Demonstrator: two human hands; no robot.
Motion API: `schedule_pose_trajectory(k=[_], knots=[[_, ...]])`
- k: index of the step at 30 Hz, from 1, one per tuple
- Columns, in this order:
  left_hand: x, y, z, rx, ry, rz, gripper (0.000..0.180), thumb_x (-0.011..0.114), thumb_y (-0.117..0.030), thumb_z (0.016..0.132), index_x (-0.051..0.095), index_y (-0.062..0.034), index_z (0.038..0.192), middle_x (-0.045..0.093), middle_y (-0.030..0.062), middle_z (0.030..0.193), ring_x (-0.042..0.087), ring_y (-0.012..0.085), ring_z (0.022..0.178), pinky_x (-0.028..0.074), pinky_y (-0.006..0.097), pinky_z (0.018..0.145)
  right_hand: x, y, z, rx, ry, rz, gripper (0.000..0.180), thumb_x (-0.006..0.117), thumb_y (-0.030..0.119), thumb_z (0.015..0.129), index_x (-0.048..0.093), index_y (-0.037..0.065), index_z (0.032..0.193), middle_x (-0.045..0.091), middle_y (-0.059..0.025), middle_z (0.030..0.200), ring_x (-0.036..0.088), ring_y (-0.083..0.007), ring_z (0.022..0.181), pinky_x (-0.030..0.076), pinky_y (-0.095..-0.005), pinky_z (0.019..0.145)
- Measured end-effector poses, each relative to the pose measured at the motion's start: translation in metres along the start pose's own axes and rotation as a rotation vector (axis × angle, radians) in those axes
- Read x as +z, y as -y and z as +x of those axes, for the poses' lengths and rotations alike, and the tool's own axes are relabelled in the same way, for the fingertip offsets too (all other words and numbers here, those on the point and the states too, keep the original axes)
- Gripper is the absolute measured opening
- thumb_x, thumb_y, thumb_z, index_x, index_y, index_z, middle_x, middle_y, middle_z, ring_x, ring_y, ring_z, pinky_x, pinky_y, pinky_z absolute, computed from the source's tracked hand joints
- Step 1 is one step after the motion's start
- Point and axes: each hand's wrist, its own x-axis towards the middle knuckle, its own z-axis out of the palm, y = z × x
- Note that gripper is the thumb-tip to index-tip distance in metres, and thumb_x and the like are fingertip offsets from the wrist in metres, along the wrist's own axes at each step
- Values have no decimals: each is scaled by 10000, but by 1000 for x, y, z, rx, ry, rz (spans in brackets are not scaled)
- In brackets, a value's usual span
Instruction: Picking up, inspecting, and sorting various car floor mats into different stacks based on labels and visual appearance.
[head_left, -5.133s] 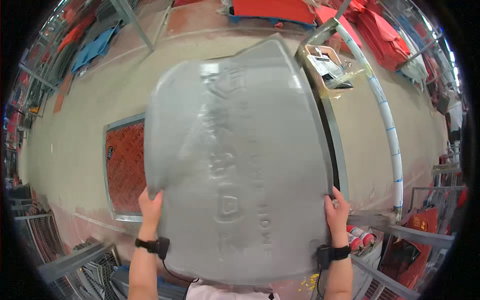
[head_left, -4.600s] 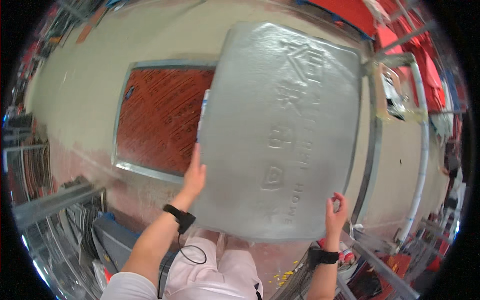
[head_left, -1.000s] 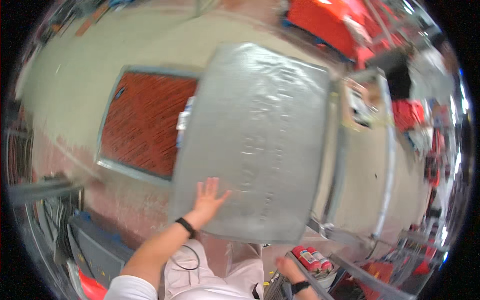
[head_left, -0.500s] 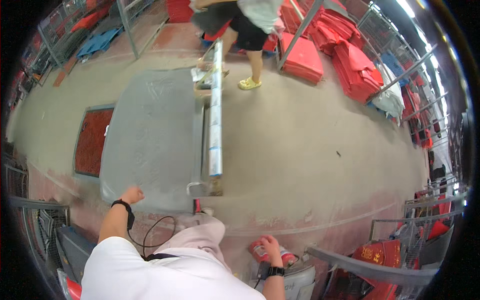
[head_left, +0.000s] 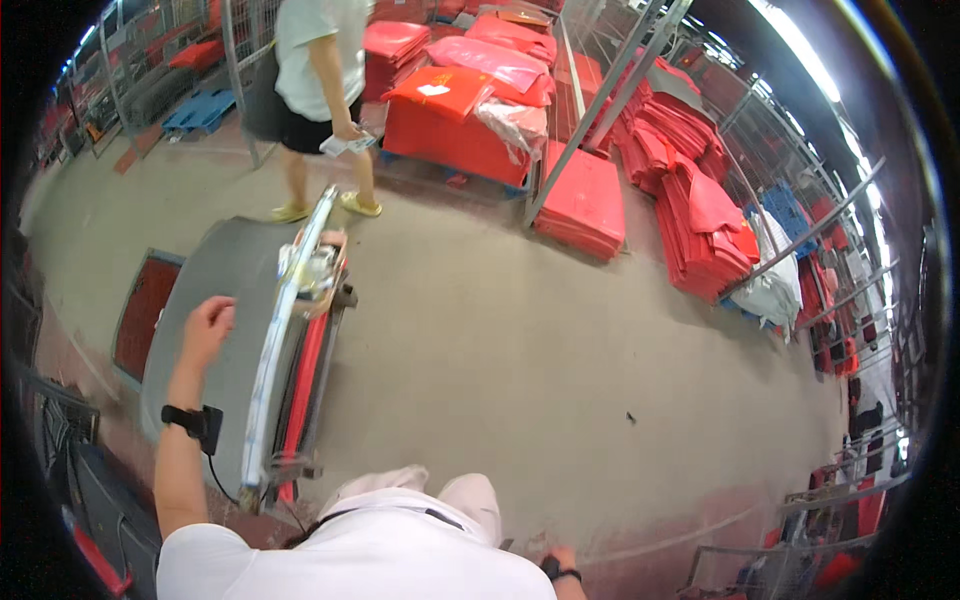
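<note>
My left hand (head_left: 210, 322) hovers over or near a large grey mat or sheet (head_left: 210, 270), its fingers loosely bent and apart with nothing visible in them. Along the right side of the grey sheet runs a long pale bar (head_left: 272, 365). A small box of loose items (head_left: 322, 272) is beside the far part of the bar. Below the bar, red and dark layers (head_left: 303, 385) show at the side. Low in the view, my right hand (head_left: 562, 556) is beside my body; its fingers are too small and blurred to make out.
Another person (head_left: 325, 95) stands past the far end of the grey sheet, holding papers. Stacks of red sheets (head_left: 580, 205) lie by metal posts and mesh racks at the back. A dark red mat (head_left: 147, 318) is on the left floor. Racks (head_left: 740, 570) stand lower right.
My view has turned and shifted. My left hand has reached farther out along the grey sheet. My right hand has dropped away from a red package. The other person has moved left in view.
</note>
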Motion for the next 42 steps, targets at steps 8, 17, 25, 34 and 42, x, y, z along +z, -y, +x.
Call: schedule_pose_trajectory(k=[8, 17, 25, 34, 42], knots=[[267, -148, 63, 130, 637, 224, 267, 563, -197, 765, 578, -49, 987, 598, 140, 840, 572, 287, 798, 453, 359, 706, -94, -193, 162, 209, 250, 266, 292, 564, 313, 677, 642, 76, 829, 619, -151, 876, 593, -286, 807, 455, -383, 735], [370, 27, 32, -747, 638, 506, 280, 546, -261, 707, 630, -18, 816, 615, 185, 796, 590, 321, 709, 453, 412, 651, -629, -98, 512, 17, -193, 1022, 207, 484, 106, 777, 534, 13, 955, 575, -74, 693, 565, -166, 598, 438, -268, 445], [422, 87, 251, -957, 428, 384, 249, 514, -182, 692, 628, -18, 840, 617, 181, 837, 602, 327, 754, 459, 422, 668, -842, 80, 716, -341, -74, 680, 208, 483, 114, 806, 517, 12, 984, 591, -76, 754, 581, -152, 608, 429, -240, 453], [469, 10, 747, -324, 350, 319, 256, 497, -229, 791, 573, -62, 969, 593, 131, 918, 555, 312, 859, 447, 411, 738, -986, 276, 876, -259, 279, 469, 217, 510, 185, 816, 564, 36, 965, 610, -50, 764, 598, -145, 668, 466, -267, 556], [588, 24, 1085, -112, 547, 242, 233, 518, -203, 782, 570, -71, 966, 574, 125, 931, 534, 304, 900, 437, 400, 764, -1154, 455, 1121, -488, 117, 829, 186, 502, 162, 831, 568, 28, 942, 587, -32, 715, 541, -110, 579, 430, -230, 496]])
